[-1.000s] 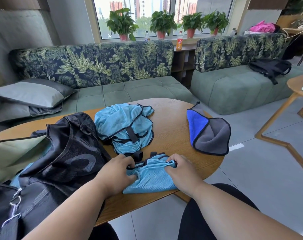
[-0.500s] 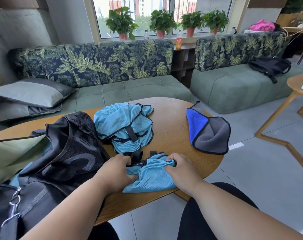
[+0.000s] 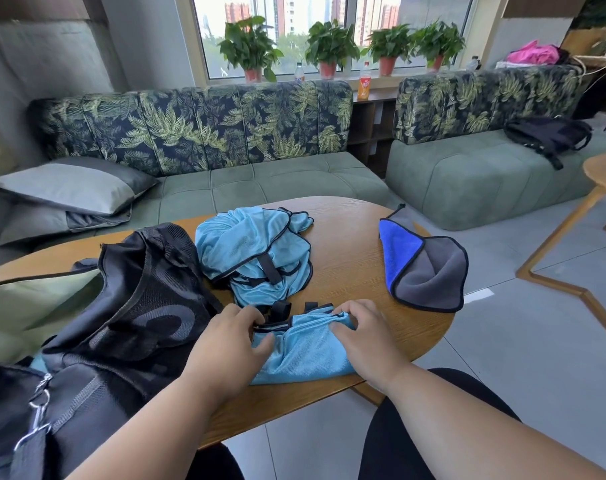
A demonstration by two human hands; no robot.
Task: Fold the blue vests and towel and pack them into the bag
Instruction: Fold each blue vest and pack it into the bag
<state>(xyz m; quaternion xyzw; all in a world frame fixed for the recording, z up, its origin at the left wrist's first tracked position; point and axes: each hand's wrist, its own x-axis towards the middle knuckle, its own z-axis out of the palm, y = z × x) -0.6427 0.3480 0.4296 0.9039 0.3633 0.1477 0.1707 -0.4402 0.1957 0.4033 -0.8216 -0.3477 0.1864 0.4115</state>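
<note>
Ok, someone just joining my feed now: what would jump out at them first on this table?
Probably the two hands at the near edge: the left hand and right hand both pinch a light blue vest lying flat. Just behind it sits a second, crumpled blue vest, with the black mesh bag to its left and the blue-and-grey towel lying apart at the table's right edge.
</note>
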